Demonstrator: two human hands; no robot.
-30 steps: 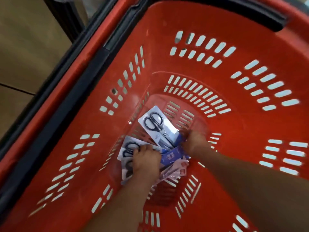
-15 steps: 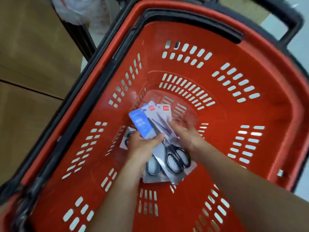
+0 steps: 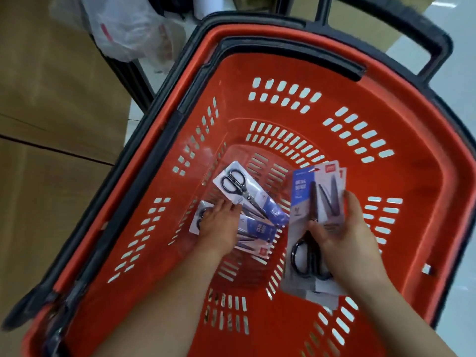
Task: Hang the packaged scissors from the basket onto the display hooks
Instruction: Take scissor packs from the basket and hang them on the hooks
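Observation:
A red plastic basket [image 3: 417,191] with a black rim fills the view. My right hand [image 3: 342,235] grips a stack of packaged scissors [image 3: 311,202], held upright above the basket's right side. My left hand [image 3: 221,222] reaches down to the basket floor and rests on several more packaged scissors [image 3: 247,194] lying there, its fingers on the cards; whether it grips one I cannot tell. The packs are white and blue cards with black-handled scissors. No display hooks are in view.
Brown cardboard boxes [image 3: 51,124] stand to the left of the basket. A crumpled clear plastic bag [image 3: 128,29] lies behind them at the top left. The basket's black handle [image 3: 425,29] arches at the top right over pale floor.
Both hands first gathered packs on the basket floor and lifted a stack. Now my right hand alone holds that stack to the right, and my left hand has gone back down to the packs.

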